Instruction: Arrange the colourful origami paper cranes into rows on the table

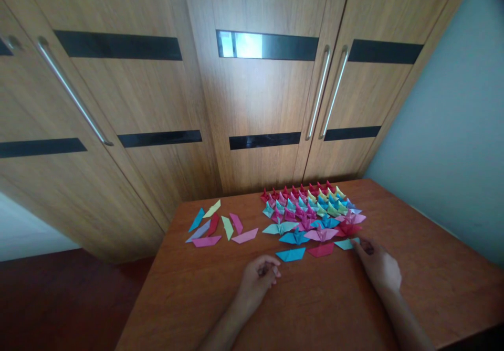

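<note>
Rows of folded paper cranes [305,208] in red, pink, yellow and blue stand on the table. In front of them lie a flat blue folded paper [291,255], a red folded paper [322,250] and a light turquoise folded paper [346,244]. My right hand [376,267] has its fingertips at the right end of the turquoise paper, thumb and index finger bent close together. My left hand [258,280] is curled above the table, just left of the blue paper; whether its fingers hold anything is too small to tell.
Several flat folded papers, among them a pink one [244,236] and a yellow one [211,209], lie at the table's left. A wooden wardrobe [260,104] with metal handles stands behind the brown table [315,309]. A pale wall [449,130] borders the right.
</note>
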Demonstrator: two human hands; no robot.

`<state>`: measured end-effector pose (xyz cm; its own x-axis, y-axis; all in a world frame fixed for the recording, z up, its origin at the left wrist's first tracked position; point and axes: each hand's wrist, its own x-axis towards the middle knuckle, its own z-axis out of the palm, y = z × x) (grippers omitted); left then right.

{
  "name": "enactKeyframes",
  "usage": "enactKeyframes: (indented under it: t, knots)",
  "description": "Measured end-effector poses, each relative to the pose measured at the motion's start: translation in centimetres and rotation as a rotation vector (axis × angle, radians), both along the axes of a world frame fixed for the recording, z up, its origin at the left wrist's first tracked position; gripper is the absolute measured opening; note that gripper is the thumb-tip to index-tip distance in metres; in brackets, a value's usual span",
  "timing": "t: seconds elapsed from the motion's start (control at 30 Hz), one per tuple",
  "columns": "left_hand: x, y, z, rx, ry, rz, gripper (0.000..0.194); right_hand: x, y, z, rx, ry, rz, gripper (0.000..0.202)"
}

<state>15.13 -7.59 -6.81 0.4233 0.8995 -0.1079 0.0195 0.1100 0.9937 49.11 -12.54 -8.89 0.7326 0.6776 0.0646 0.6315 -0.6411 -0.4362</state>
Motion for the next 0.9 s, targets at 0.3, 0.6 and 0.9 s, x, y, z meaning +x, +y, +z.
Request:
enactKeyframes:
  t: [0.3, 0.6, 0.9]
  knots:
    - [-1.3, 0.8, 0.4, 0.126, 0.11, 0.04, 0.019, -6.7, 0.1, 0.1, 0.354, 0.108, 0.343, 0.042]
    - [-9.3, 5.4, 2.1, 0.629, 0.75, 0.254, 0.023, -16.3, -0.4, 1.2, 0.318, 0.336, 0.748, 0.036]
    - [-15.1, 6.3, 3.4, 0.874, 1.361, 0.249, 0.037, -16.7, -0.7, 1.2, 0.293, 0.361, 0.756, 0.036]
